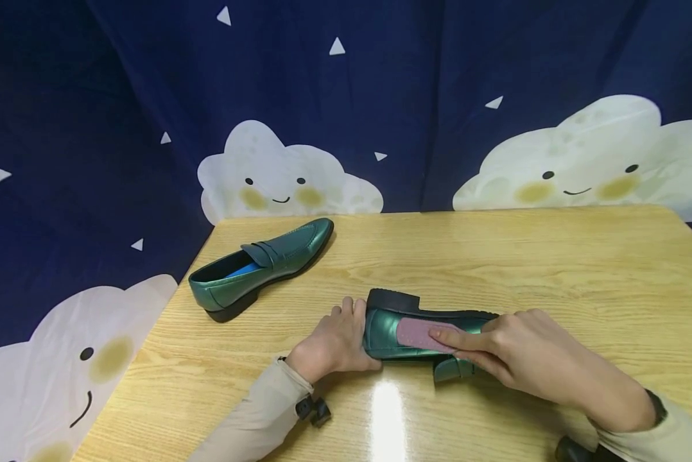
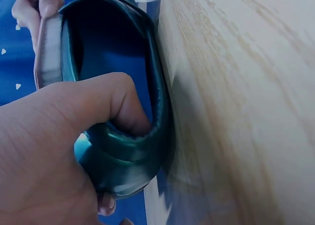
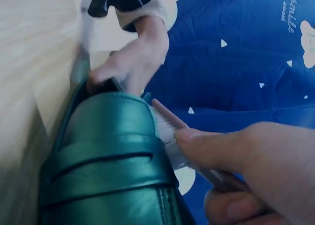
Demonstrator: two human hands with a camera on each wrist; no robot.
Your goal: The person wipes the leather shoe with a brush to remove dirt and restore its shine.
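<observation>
A metallic green loafer (image 1: 382, 330) with a black sole lies on its side on the table. My left hand (image 1: 340, 337) grips it by the heel. In the left wrist view the thumb of that hand (image 2: 64, 121) reaches over the heel rim into the shoe opening. My right hand (image 1: 531, 353) holds a pink-backed brush (image 1: 418, 333) with pale bristles, seen also in the right wrist view as a brush (image 3: 167, 119) held between thumb and fingers. The bristles lie against the side of the shoe. In the right wrist view, the strap of the loafer (image 3: 108, 171) faces the camera.
A second green loafer (image 1: 265, 256) stands upright at the table's left rear, its toe pointing right and away, with a blue insole showing. The wooden table (image 1: 554, 256) ends at a dark blue curtain (image 1: 404, 96) printed with smiling clouds and white triangles.
</observation>
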